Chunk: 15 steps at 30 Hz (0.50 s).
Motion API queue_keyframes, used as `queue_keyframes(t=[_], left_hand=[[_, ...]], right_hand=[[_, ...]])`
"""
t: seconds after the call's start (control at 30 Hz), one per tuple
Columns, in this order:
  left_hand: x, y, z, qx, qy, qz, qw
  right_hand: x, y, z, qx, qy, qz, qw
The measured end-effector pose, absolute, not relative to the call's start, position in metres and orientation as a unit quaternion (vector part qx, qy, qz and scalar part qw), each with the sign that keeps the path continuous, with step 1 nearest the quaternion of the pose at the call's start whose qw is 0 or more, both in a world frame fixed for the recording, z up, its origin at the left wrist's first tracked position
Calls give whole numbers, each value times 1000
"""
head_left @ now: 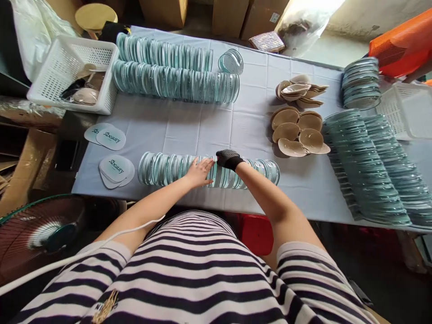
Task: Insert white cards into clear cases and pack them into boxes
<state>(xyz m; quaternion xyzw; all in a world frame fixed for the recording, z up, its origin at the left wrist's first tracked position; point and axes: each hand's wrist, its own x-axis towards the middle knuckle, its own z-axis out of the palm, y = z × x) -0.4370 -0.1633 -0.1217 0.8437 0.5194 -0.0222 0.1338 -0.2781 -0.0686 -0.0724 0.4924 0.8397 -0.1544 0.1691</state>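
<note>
Clear plastic cases (175, 168) stand on edge in a near row under the fingers; the bare left hand (200, 172) lies flat and released against them, the gloved right hand (228, 159) curls over the top. Beyond the fingertips, beige pads (297, 132) remain loose.

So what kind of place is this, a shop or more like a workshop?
Most likely a small packing workshop, not a shop. Long rows of clear plastic cases cover the cloth-covered table, with beige pads piled beside them, printed Beauty cards and cardboard boxes behind.
</note>
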Motion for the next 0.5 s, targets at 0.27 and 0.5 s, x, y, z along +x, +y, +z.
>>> queue_keyframes(t=[0.27,0.5], left_hand=[[-436,-165,-123,844,520,-24,125],[-435,-164,-120,842,522,-42,129]], right_hand=[[-245,-211,-139,583,791,-166,79],[-258,-229,-192,608,761,-200,106]])
